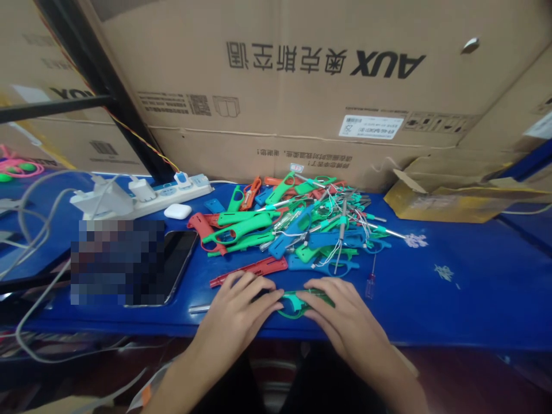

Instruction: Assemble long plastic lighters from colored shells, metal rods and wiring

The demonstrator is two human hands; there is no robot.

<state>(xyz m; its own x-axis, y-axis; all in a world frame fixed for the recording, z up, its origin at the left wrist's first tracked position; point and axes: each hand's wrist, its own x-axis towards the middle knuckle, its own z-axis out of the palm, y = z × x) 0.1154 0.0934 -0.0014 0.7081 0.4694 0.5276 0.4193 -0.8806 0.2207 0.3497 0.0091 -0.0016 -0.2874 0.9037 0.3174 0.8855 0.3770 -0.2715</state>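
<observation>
A green long-nosed lighter casing (297,311) with its trigger loop lies low over the blue table's front edge. My right hand (337,307) is closed around its right end, fingers partly covering it. At the left end, my left hand (248,302) pinches it between thumb and fingers; small parts under the fingertips are hidden. A red casing half (263,268) lies just beyond my left hand. Behind my hands is a heap of green, blue and red casings (245,224), mixed with metal tubes and wired parts. A blue casing (317,264) is nearest my right hand.
A small screwdriver (370,286) lies right of my hands, with small pale pieces (443,272) farther right. A metal tube (199,309) and a phone (179,259) are at left. Behind stand a power strip (170,192), an open carton (452,198) and a large cardboard wall (293,103).
</observation>
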